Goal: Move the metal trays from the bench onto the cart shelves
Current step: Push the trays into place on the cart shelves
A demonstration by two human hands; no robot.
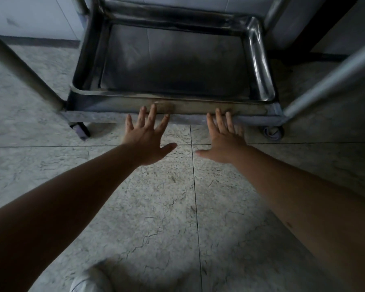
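Tray seated on the cart's bottom shelf, directly ahead of both empty hands.

The cart [86, 106] stands just beyond the hands; its metal tray [177, 60] lies flat in the shelf frame, long axis crosswise to the arms. Uprights flank it either side; open floor lies behind the hands. Left hand [148, 138] and right hand [223, 140] are spread open, gripping nothing, fingertips at the shelf's near rail, about equally near.

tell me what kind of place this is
Probably a commercial kitchen or similar back-of-house workroom: a wheeled steel cart with a metal tray on its bottom shelf, a speckled tile floor, and plain pale walls.
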